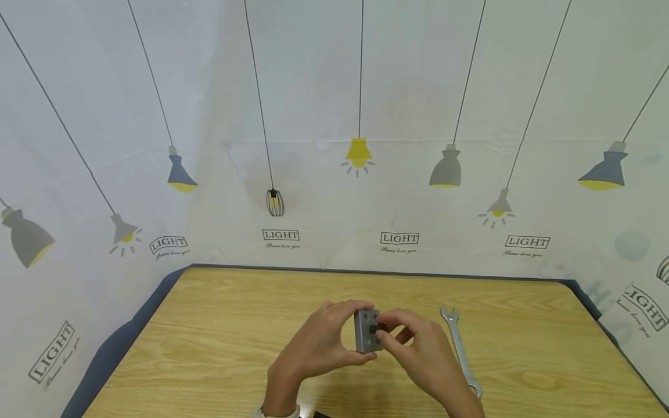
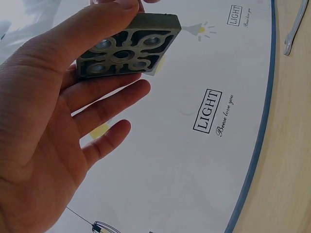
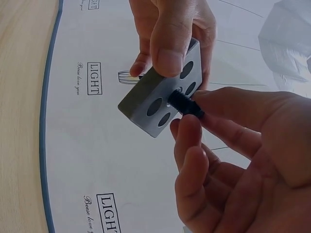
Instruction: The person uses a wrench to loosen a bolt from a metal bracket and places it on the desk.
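Observation:
My left hand point(image 1: 326, 337) grips a grey rectangular metal block point(image 1: 365, 331) by its edges, above the table. In the right wrist view, the block point(image 3: 146, 104) shows a flat face with several round holes, the middle one smaller. Its other face, in the left wrist view, has recessed pockets around ringed holes point(image 2: 121, 54). Thumb and fingers of my right hand point(image 1: 418, 342) pinch a black threaded bolt point(image 3: 183, 104) by its head end. The bolt's threaded end is at the block's centre hole, and its tip is hidden there.
A silver open-ended wrench point(image 1: 461, 351) lies on the wooden table point(image 1: 209, 337), right of my right hand. A dark object point(image 1: 321, 414) shows partly at the bottom edge of the head view. Behind the table stands a white backdrop point(image 1: 313, 244) printed with lamps.

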The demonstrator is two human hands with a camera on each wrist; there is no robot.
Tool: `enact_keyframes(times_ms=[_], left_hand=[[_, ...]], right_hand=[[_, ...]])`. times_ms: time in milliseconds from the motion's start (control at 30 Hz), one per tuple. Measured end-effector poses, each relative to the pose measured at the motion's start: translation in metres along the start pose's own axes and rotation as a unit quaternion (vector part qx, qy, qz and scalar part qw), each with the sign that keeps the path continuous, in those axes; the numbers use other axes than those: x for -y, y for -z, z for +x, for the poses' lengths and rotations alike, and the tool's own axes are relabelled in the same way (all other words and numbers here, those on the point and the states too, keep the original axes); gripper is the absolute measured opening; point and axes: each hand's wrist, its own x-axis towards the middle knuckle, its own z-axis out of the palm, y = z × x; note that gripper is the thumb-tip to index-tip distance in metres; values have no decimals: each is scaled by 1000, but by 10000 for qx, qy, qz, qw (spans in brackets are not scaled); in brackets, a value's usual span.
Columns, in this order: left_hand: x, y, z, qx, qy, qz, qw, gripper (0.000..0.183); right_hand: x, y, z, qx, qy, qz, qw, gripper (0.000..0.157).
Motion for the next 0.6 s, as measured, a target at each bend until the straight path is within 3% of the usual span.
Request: enact_keyframes(times_ms=[600], left_hand=[[1, -1, 0, -66, -70, 72, 9999, 68]], right_hand=[[1, 1, -1, 34, 285, -67, 9996, 22]])
